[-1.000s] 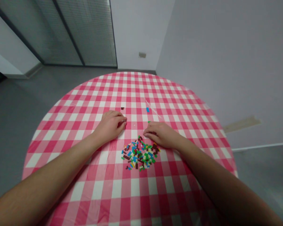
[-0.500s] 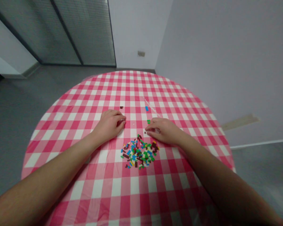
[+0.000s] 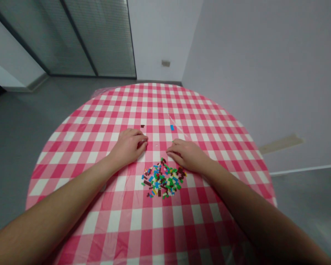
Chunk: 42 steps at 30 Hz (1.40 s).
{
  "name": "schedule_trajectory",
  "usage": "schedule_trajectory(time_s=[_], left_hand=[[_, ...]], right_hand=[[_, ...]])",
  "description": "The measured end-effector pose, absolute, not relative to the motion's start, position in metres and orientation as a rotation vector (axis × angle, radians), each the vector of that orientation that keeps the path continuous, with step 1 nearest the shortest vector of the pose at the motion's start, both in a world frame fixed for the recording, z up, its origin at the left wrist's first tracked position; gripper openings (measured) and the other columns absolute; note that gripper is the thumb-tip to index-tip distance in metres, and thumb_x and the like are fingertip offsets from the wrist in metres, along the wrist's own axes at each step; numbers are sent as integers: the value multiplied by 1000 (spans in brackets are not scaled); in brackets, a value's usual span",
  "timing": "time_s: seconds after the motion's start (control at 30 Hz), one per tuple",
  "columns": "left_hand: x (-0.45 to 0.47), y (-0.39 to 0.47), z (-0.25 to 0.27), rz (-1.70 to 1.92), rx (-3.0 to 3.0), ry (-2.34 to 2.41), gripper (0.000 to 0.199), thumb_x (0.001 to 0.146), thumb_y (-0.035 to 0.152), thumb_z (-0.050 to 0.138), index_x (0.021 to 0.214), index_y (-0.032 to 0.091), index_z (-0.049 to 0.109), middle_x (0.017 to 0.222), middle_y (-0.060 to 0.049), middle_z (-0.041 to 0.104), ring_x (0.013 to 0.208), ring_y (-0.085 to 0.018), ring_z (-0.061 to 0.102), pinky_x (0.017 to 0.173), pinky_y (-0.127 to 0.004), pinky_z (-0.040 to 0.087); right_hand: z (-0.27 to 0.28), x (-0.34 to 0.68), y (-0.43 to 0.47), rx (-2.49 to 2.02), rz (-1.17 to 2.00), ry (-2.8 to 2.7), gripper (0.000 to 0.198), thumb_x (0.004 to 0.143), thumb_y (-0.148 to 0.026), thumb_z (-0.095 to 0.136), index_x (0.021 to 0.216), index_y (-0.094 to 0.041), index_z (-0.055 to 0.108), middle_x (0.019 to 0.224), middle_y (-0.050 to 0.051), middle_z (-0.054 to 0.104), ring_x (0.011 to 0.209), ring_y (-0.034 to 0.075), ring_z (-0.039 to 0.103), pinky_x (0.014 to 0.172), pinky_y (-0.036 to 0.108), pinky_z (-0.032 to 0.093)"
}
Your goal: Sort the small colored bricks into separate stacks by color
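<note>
A pile of small toy building bricks [image 3: 164, 179] in brown, green, blue, white and yellow lies on the checked tablecloth. Left of and beyond it rests my left hand [image 3: 129, 146], fingers loosely curled, a small gap between thumb and fingertips, nothing seen in it. My right hand [image 3: 188, 154] is on the cloth just past the pile's right side. Its thumb and fingertips are brought together, and whatever they pinch is hidden. A brown brick [image 3: 142, 126] lies beyond my left hand, and a blue brick [image 3: 172, 127] beyond my right. A tiny white piece [image 3: 156, 145] sits between the hands.
The round table wears a red-and-white checked plastic cloth [image 3: 154, 99] with creases. A white wall [image 3: 264, 73] stands close on the right. Glass partitions [image 3: 107, 36] with dark frames are at the back left, above grey floor [image 3: 13, 140].
My right hand has shifted slightly left and its fingers have closed over the spot where a tiny dark brick lay. It now almost wholly covers the green brick. My left hand has stayed put.
</note>
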<state>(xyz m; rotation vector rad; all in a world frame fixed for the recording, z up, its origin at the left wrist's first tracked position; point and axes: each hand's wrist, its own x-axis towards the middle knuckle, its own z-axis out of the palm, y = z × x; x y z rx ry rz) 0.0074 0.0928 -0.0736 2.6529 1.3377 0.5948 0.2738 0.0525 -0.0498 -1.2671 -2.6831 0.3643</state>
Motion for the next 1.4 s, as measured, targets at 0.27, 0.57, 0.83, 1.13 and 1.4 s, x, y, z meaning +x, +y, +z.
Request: schedule_trajectory(time_s=[0.27, 0.57, 0.83, 1.13, 1.4], left_hand=[[9, 92, -73, 582, 2626, 1359, 26, 98, 29, 55, 104, 19, 78, 106, -12, 76, 103, -30, 66, 96, -49, 49], [9, 92, -73, 587, 2635, 1354, 27, 98, 29, 55, 102, 19, 79, 105, -12, 76, 101, -29, 66, 95, -48, 49], [9, 92, -72, 586, 2627, 1362, 27, 97, 29, 55, 103, 18, 79, 105, -12, 76, 102, -30, 66, 96, -49, 48], [14, 84, -72, 648, 2665, 1128, 25, 98, 24, 56, 107, 20, 79, 102, -9, 75, 100, -27, 64, 93, -46, 48], [18, 72, -65, 581, 2791, 840, 30, 102, 24, 54, 120, 24, 78, 99, -9, 71, 98, -26, 59, 89, -43, 45]], right_hand=[[-51, 263, 49, -1291, 204, -2728, 27, 103, -29, 55, 95, -19, 78, 92, 7, 64, 70, 15, 50, 59, 29, 28], [-51, 269, 50, -1262, 252, -2680, 22, 102, -25, 56, 104, -20, 78, 99, 8, 68, 80, 16, 58, 66, 28, 37], [-51, 262, 51, -1315, 223, -2684, 27, 104, -30, 56, 94, -19, 79, 92, 8, 69, 83, 18, 60, 65, 29, 38], [-49, 255, 47, -1340, 252, -2678, 28, 105, -32, 55, 103, -20, 80, 94, 8, 69, 80, 18, 59, 64, 29, 36], [-54, 266, 50, -1307, 165, -2607, 30, 104, -23, 49, 115, -17, 77, 93, 10, 68, 86, 20, 61, 69, 30, 41]])
